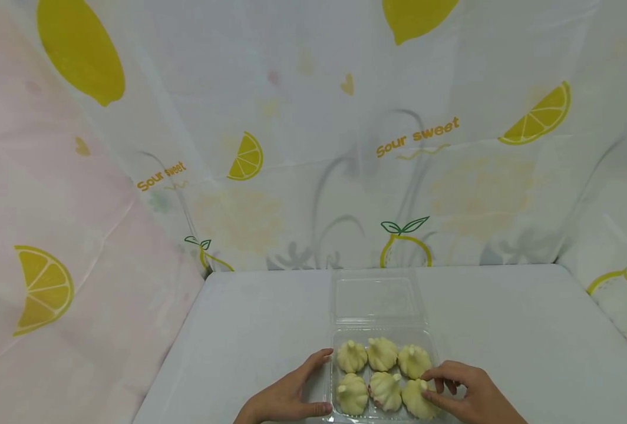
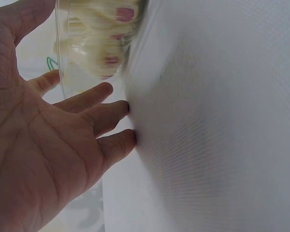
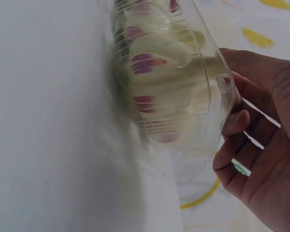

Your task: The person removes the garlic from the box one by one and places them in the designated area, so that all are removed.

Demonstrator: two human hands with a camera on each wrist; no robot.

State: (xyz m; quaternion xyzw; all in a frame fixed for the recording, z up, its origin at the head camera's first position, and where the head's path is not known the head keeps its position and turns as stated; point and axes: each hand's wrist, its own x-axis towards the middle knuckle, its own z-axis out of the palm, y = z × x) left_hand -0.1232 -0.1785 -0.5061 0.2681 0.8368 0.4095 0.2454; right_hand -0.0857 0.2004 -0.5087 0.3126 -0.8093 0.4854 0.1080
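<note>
A clear plastic clamshell box [image 1: 379,331] lies with its lid [image 1: 377,297] folded back. In its base sit several cream garlic bulbs [image 1: 382,353] in two rows, stems up; purple marks show low on them in both wrist views. My right hand [image 1: 464,388] reaches over the right rim and pinches the stem of the near right garlic bulb [image 1: 416,400] between thumb and index finger, its other fingers curled. At the left side, my left hand [image 1: 287,391] is spread, thumb and index fingertip at the rim. Its lower fingertips [image 2: 128,137] touch the tabletop.
The white table [image 1: 250,318] reaches back to a hanging curtain [image 1: 313,147] printed with lemons, which also closes off both sides. The folded-back lid lies flat toward the back edge of the table.
</note>
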